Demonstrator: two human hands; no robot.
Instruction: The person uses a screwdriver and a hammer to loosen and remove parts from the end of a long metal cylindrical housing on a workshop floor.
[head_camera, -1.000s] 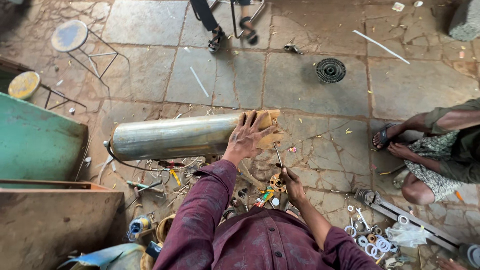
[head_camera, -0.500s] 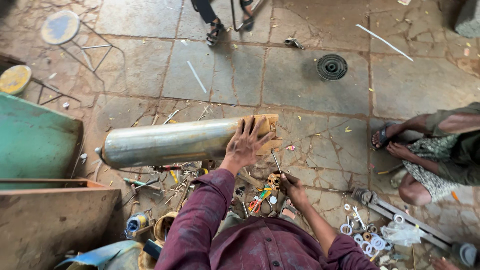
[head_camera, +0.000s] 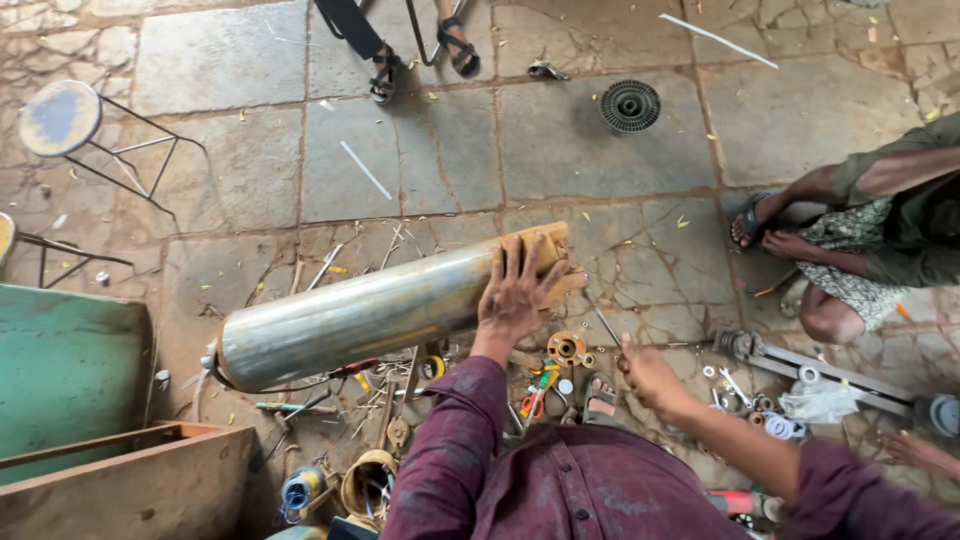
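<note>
Head view, looking down at a cracked stone-slab floor (head_camera: 600, 150).

Left hand (head_camera: 515, 290): flat, fingers spread wide, palm pressed on the upper right end of a long dull-silver metal cylinder (head_camera: 370, 315). No closed grip; it only bears down. The cylinder lies on its side on the floor, tilted, its left end lower and nearer the green metal cabinet (head_camera: 60, 370), its right end resting on a pale wooden block (head_camera: 555, 265).

Right hand (head_camera: 650, 375): curled around a thin grey metal rod (head_camera: 606, 325), apparently pinched between thumb and fingers; the tip points up-left toward the block. Grip narrow, holding the rod.

Around the hands: scattered small tools, a red-handled pair of pliers (head_camera: 535, 395), a brass round fitting (head_camera: 566, 348), white rings (head_camera: 780, 425) to the right. The person's sandalled foot (head_camera: 600, 400) is among them. Another person sits at the right edge, feet (head_camera: 770, 235) on the floor; a third stands at the top edge.

Judgement: step in hand is steadying the cylinder while the rod is brought to its blocked-up end. Next move calls for firm downward pressure so the cylinder cannot roll, and a careful aim of the rod tip.
</note>
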